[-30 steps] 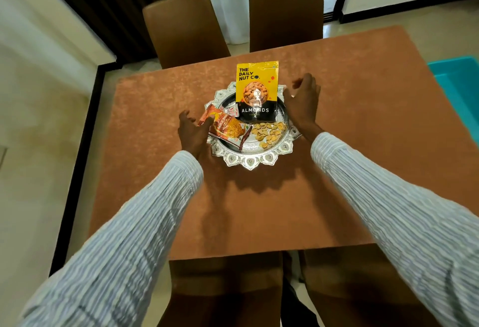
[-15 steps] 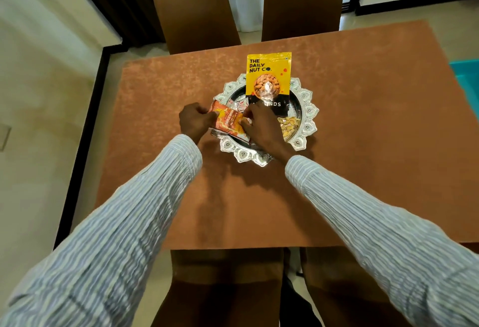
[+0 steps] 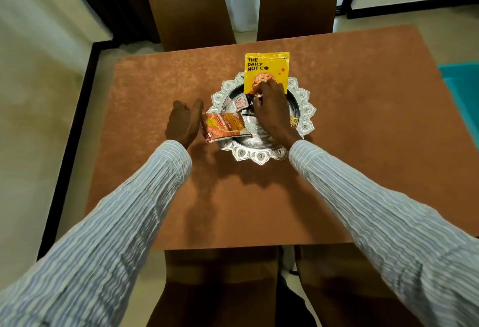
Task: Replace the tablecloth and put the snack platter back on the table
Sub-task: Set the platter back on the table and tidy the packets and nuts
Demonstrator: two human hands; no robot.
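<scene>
On the clothed worktop [image 3: 259, 197] the platter [image 3: 305, 109] sits centred; right hand [image 3: 269, 109] fingers pinch the nut pouch [image 3: 267, 67], left hand [image 3: 184, 122] open, empty beside orange packet [image 3: 225, 127]: steady pouch upright, tuck packet inside rim.

Ornate silver snack platter [image 3: 308, 110] flat on rust-brown tablecloth [image 3: 363, 145]

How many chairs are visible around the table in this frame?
4. Two stand at the far side: far left chair and far right chair. Two are at the near edge: near left chair and near right chair.
</scene>
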